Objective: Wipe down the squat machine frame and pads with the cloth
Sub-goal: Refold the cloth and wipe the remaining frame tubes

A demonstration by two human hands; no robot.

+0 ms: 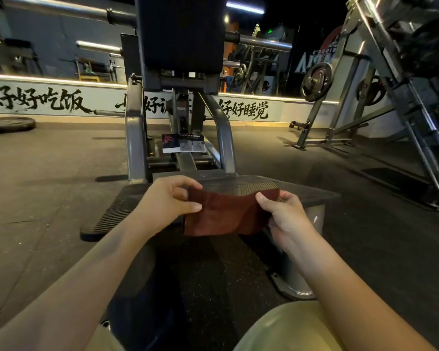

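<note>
The left hand (167, 201) pinches the left edge of the dark red cloth (221, 214) between thumb and curled fingers, and the right hand (287, 216) pinches its right edge the same way, so the cloth hangs spread between them, held up in front of the ribbed black footplate (304, 192) of the squat machine. The cloth and both hands cover the middle of that plate. Behind it rise the grey uprights of the frame (134, 138), with a small label (184, 143) low between them whose fine print is too small to read. Above sits the dark back pad (181, 34), its top cut off by the picture's edge. The frame hides part of the black lettering (33, 100) painted along the low wall. A loose weight plate (9, 124) lies on the floor well off to the left, and another machine (403, 72) with a plate (316, 82) on it stands to the right, partly out of view. Pale green shorts (289, 325) show at the bottom.
</note>
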